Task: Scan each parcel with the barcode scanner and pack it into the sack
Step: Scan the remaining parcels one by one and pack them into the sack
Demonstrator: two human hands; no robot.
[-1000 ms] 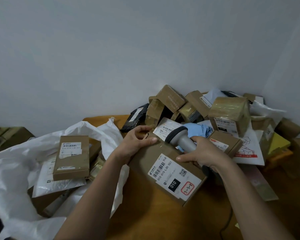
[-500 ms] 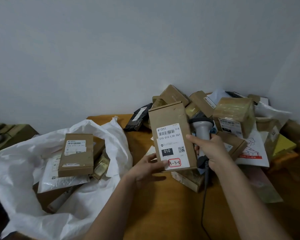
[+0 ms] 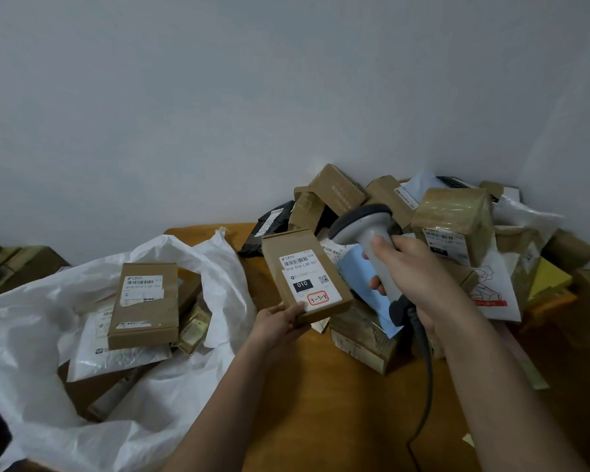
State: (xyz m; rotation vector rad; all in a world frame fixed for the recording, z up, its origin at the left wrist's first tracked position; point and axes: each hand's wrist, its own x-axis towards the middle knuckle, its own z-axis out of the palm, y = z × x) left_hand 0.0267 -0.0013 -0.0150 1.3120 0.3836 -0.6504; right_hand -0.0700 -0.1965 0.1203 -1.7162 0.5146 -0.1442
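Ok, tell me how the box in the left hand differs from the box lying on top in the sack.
The held box is tilted, gripped at its lower edge by the left hand; the sack box lies flat in the white sack. Only the held box shows a red-circled mark. Both are flat brown cartons with white labels.

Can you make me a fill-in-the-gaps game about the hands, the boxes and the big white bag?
1. The right hand grips the grey barcode ____.
2. The left hand holds a brown parcel by its ____ edge.
3. The black patch on that parcel's label reads ____.
4. The white sack lies to the ____ of the held parcel, with a brown box on top of what is inside.

Missing words: scanner; bottom; 010; left
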